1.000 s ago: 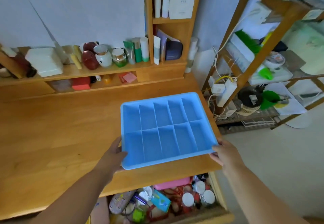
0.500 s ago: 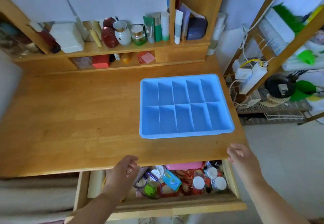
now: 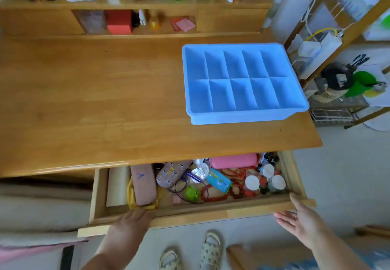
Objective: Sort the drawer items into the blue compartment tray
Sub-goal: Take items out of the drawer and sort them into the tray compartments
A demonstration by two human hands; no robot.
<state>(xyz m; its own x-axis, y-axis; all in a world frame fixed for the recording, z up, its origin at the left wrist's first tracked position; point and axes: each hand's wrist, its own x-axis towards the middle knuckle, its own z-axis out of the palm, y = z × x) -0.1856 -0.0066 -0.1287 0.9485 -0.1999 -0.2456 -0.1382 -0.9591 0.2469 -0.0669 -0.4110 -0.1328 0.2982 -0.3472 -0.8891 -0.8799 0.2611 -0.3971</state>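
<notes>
Blue tray [image 3: 242,113] on the right side of the desk [image 3: 95,100], far from the edge, all ten little boxes bare, nothing sorted yet. Below, near, the drawer [image 3: 211,211] open and full: a pink case [image 3: 233,161], a long pink pouch [image 3: 143,185], a patterned case [image 3: 173,173], red beads [image 3: 238,191], white round lids [image 3: 252,182], a green thing [image 3: 192,193], all left to move. Left hand [image 3: 130,221] curled over the drawer front, gripping it; right hand [image 3: 299,221] open, fingers spread, touching the right end, holding nothing.
</notes>
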